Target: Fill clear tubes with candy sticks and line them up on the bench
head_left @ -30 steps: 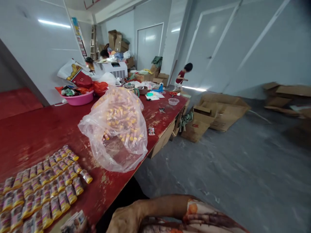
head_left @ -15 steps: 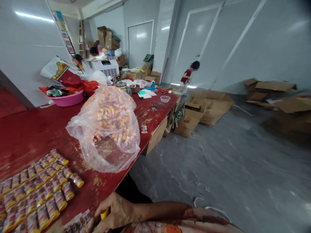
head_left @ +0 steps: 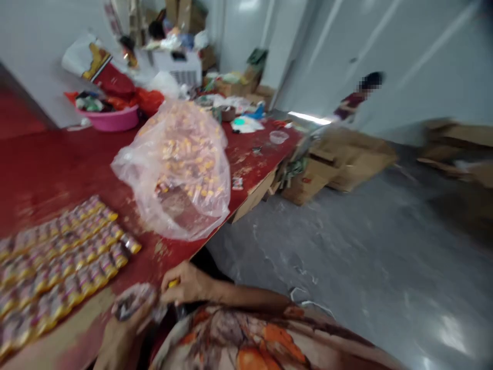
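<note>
My left hand (head_left: 121, 329) is closed on a printed plastic wrapper (head_left: 134, 298), blurred by motion, low over the table's near edge. Right beside it, my right hand (head_left: 188, 282) is curled round a small yellow thing (head_left: 173, 283); most of that thing is hidden by the fingers. Rows of small filled packets with yellow ends (head_left: 73, 288) lie on the red table to the left of my hands. Beyond my hands stands a large clear plastic bag (head_left: 173, 200), its mouth towards me, with many similar yellow-ended pieces inside.
The red table (head_left: 46, 169) runs away from me. On it are a pink basin (head_left: 111, 119), a clear plastic tub (head_left: 279, 136) and a small printed packet (head_left: 238, 183). Cardboard boxes (head_left: 311, 180) stand on the grey floor to the right. A person (head_left: 352, 103) is by the far wall.
The view has tilted down and shifted. My left hand, mostly out of view before, now shows with the wrapper raised in it. The person at the back appears farther right.
</note>
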### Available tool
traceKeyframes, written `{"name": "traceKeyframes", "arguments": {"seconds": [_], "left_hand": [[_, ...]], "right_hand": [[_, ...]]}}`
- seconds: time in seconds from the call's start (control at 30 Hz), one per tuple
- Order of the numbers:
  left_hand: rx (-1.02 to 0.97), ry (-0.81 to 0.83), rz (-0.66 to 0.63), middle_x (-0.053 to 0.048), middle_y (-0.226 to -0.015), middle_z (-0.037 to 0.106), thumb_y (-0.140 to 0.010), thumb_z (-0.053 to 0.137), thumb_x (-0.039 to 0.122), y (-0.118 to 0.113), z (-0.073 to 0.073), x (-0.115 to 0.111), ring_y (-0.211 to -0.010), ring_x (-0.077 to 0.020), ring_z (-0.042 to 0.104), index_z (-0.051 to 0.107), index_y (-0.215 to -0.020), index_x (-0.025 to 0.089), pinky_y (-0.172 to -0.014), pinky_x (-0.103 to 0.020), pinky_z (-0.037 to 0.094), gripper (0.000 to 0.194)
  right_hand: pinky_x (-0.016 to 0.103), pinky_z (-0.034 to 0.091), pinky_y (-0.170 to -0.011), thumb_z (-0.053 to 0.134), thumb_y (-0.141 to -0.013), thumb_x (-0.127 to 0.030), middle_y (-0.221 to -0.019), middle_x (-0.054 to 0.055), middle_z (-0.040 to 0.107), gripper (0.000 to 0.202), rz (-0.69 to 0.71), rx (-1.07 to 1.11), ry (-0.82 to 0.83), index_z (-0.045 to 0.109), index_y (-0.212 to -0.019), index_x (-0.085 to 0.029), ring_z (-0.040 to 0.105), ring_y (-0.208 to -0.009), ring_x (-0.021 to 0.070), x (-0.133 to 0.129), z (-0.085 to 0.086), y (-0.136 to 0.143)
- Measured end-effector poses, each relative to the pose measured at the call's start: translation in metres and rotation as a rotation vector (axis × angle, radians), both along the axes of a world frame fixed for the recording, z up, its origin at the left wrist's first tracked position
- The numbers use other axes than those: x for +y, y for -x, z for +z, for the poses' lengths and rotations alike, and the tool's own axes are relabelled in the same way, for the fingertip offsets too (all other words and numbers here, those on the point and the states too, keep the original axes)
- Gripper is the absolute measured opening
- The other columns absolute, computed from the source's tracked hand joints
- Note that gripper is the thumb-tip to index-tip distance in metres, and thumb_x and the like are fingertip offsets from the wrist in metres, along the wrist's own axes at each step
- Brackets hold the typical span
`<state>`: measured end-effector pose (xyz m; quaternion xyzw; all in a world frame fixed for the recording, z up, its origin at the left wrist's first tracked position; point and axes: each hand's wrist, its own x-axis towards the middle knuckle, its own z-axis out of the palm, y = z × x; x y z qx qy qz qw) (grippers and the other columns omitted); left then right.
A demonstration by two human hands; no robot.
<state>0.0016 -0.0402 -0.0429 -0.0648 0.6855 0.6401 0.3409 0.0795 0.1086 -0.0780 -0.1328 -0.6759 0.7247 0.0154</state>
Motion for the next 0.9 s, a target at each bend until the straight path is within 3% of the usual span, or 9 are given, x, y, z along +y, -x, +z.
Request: {"name": "traceKeyframes", "arguments": {"seconds": [0.07,0.17,0.37,0.63,0.77,0.9], "left_hand": [[-0.098,-0.105,0.041,0.001,-0.067,0.067,-0.033,0.090,0.017,-0.010,0.005,0.000,-0.060,-0.0156,0.062,0.064,-0.074,0.015,-0.057,-0.025,0.054,0.049],[-0.088,-0.295,0.114,0.000,-0.068,0.065,-0.041,0.089,0.017,-0.010,0.002,0.001,-0.059,-0.0122,0.060,0.064,-0.074,0.013,-0.060,-0.024,0.053,0.042],[-0.066,-0.398,0.250,-0.005,-0.082,0.069,-0.051,0.087,0.020,-0.004,-0.010,-0.008,-0.070,-0.0154,0.064,0.067,-0.085,0.012,-0.073,-0.030,0.053,0.040],[-0.120,-0.430,0.375,-0.001,-0.071,0.066,-0.046,0.090,0.021,-0.004,-0.011,-0.004,-0.062,-0.0121,0.061,0.065,-0.076,0.011,-0.065,-0.025,0.051,0.040],[-0.215,-0.461,0.395,0.000,-0.066,0.064,-0.043,0.091,0.023,-0.003,-0.007,-0.003,-0.057,-0.0100,0.058,0.062,-0.073,0.011,-0.059,-0.023,0.051,0.043],[-0.336,-0.436,0.412,0.003,-0.060,0.060,-0.036,0.093,0.025,-0.004,0.000,-0.002,-0.053,-0.0086,0.055,0.058,-0.066,0.013,-0.053,-0.020,0.049,0.048]], "right_hand": [[0.017,0.034,-0.046,0.069,-0.069,-0.022,-0.053,-0.006,0.054,0.010,-0.023,-0.002,0.035,0.063,-0.071,-0.015,0.050,-0.046,0.0074,-0.001,0.009,-0.009],[0.017,0.035,-0.050,0.067,-0.076,-0.034,-0.061,-0.004,0.055,0.019,-0.054,0.008,0.085,0.063,-0.078,-0.015,0.049,-0.054,0.0072,0.006,0.014,-0.018],[0.023,0.042,-0.052,0.064,-0.082,-0.031,-0.089,0.002,0.056,0.020,0.070,0.151,0.203,0.060,-0.096,-0.018,0.052,-0.059,0.0093,0.014,0.019,-0.034],[0.031,0.046,-0.075,0.067,-0.081,-0.022,-0.091,0.005,0.059,0.013,-0.082,0.398,-0.114,0.063,-0.093,-0.018,0.058,-0.085,0.0177,-0.003,0.031,-0.029],[0.033,0.046,-0.077,0.068,-0.080,-0.018,-0.092,0.006,0.061,0.015,-0.129,0.452,-0.174,0.064,-0.095,-0.018,0.059,-0.085,0.0180,-0.010,0.030,-0.023],[0.034,0.049,-0.076,0.069,-0.078,-0.015,-0.093,0.006,0.063,0.020,-0.222,0.602,-0.365,0.064,-0.097,-0.019,0.061,-0.084,0.0180,-0.015,0.024,-0.018]]}}
